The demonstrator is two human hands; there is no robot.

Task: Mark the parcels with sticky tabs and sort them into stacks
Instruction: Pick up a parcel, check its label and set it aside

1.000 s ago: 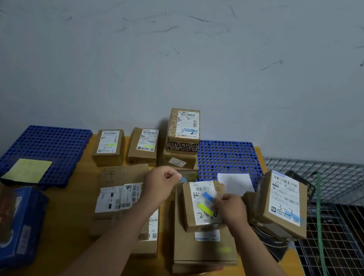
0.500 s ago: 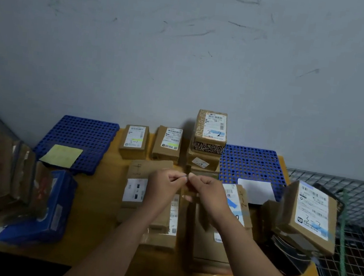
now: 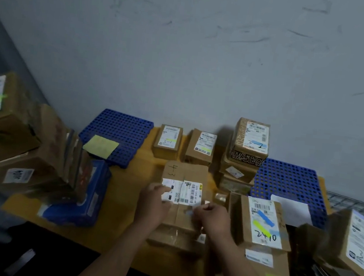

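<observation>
The person bends over the yellow counter [image 3: 141,162] and works on the flat parcel [image 3: 186,172] marked "4-3", which lies in the middle, directly in front of them. The left hand [image 3: 155,201] rests on the left part of its white label [image 3: 189,192], I think to keep the box from sliding. Its fingers are bent, but the blur hides whether they pinch something, so I cannot tell. The right hand [image 3: 210,217] is closed in a pinch on a small pale tab [image 3: 187,212], low over the bare cardboard just under the label, probably so that the tab does not cover the barcode. At 3 o'clock from this parcel a tagged parcel [image 3: 262,221] already carries a blue and a yellow-green tab and lies on a bigger box, close by. At 12 o'clock two small parcels [image 3: 168,139] stand side by side near the wall. At 1 o'clock a tall stack [image 3: 250,139] shows "3-2" on top, so the written numbers seem to decide the stacks. A blue mat [image 3: 118,127] at 10 o'clock carries a yellow note [image 3: 101,146], perhaps marking a place for one group.
</observation>
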